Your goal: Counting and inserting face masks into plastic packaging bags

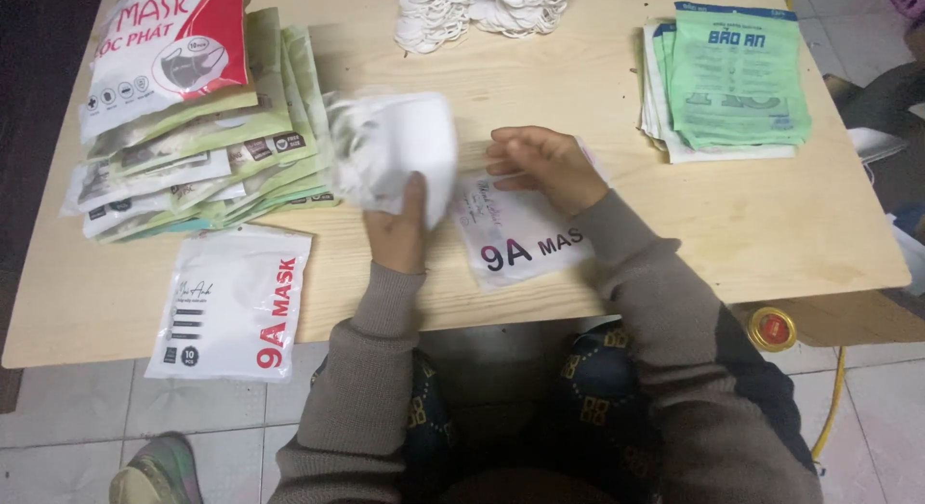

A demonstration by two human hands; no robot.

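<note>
The fingers (416,191) of the left hand (400,229) are closed around a small stack of white face masks (390,147), blurred, thumb on the near edge, held just above the bench (597,80). The right hand (544,162) has its fingers curled onto the top edge of a clear printed pouch (515,229) that lies flat on the bench in front of the person; whether they pinch the mouth open cannot be told. Judging from this, the stack will go in best if the pouch mouth is spread wide and held down while the masks are kept squared and slid in edge first, ear loops tucked. Left of the hands lies a fanned pile of filled packets (193,147), with one more filled white packet (236,302) near the front edge. At the far side sits a heap of loose white masks (482,8), and to the right a stack of green empty pouches (732,80)
</note>
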